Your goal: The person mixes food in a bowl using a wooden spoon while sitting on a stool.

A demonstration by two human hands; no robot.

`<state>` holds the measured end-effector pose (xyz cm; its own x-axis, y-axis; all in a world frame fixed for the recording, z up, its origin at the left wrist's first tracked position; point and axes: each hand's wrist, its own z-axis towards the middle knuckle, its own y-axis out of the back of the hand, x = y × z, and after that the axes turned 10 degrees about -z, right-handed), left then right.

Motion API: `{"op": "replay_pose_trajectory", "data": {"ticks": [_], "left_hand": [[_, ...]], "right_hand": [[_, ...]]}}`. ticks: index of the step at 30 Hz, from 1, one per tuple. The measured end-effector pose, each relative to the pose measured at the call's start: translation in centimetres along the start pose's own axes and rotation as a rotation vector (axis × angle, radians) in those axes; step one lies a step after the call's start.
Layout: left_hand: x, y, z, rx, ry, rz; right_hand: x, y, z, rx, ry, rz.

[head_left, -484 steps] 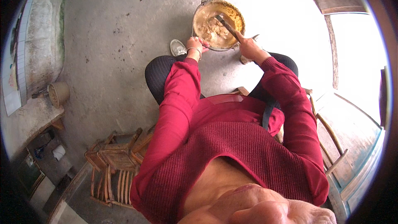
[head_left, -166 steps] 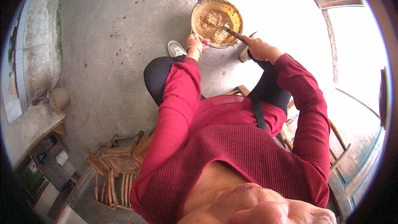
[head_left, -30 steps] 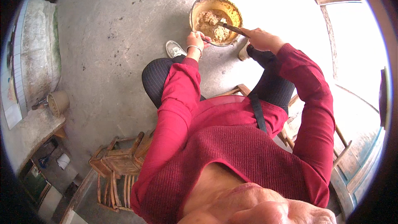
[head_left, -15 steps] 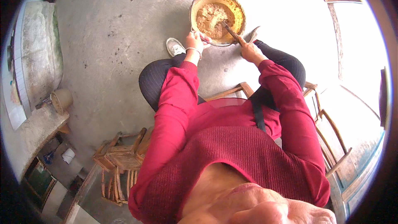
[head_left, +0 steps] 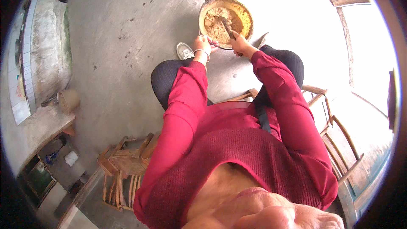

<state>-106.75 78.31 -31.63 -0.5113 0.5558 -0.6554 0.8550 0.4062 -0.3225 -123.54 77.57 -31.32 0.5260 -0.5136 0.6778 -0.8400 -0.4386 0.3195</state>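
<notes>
A round yellow bucket point(head_left: 246, 15) stands on the floor in front of my feet, its inner wall smeared. In it lies a lumpy tan-brown mash point(head_left: 214, 23). My left hand point(head_left: 203, 44) grips the bucket's handle at the near left rim. My right hand point(head_left: 241, 44) is closed round a dark stick-like stirrer point(head_left: 226, 26) at the near right rim. The stirrer slants away from me, and its far end is sunk in the mash, so its shape there is hidden.
Wooden chairs stand at the lower left point(head_left: 129, 157) and right point(head_left: 339, 140). A raised concrete ledge point(head_left: 46, 51) runs along the left, with a brown pot point(head_left: 68, 101) near its corner. My shoe point(head_left: 185, 51) is close to the bucket's left side.
My right hand has moved left and slightly up along the near rim. The stirrer's far end has shifted toward the far middle of the mash. My left hand keeps its grip.
</notes>
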Motion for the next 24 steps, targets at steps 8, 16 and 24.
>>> {"op": "replay_pose_trajectory", "data": {"ticks": [8,16,24], "left_hand": [[0.3,0.4,0.2,-0.012,0.028,0.008],[0.8,0.8,0.5,-0.008,-0.004,0.07],[0.6,0.5,0.1,0.0,0.021,0.02]], "right_hand": [[0.9,5.7,-8.0,0.23,-0.054,-0.324],[0.3,5.9,-2.1,-0.176,0.319,-0.463],[-4.9,0.8,0.6,-0.098,0.363,-0.892]]}}
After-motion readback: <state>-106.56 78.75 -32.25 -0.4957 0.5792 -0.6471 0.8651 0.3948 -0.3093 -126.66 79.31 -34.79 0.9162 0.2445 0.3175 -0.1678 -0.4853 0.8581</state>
